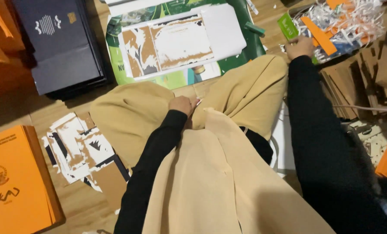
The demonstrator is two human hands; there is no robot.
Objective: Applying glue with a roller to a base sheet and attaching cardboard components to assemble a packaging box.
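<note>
You sit on a wooden floor [78,203], and your folded legs in beige cloth [210,143] fill the middle of the view. To the far side on the left lies a stack of dark navy flat bags [61,47], and next to it, straight ahead of your knees, a green printed sheet [245,41] carries a white sheet with brown torn patches [171,43]. At the left near edge there is a stack of orange folders [13,177], and just beside it a small heap of torn white and brown paper pieces [78,145]. On the right you have a pile of flat brown cardboard pieces [358,82], and beyond it a tangle of white strings with orange strips [345,21]. Your right hand [299,47] is stretched out to the edge of this tangle; its fingers are curled on something there, just beside a small green tag [287,26], but I cannot tell what exactly they hold. Your left hand [182,105] rests on your lap, between the knees, with fingers closed on a small white thing [197,102] that only peeks out at the fingertips.
</note>
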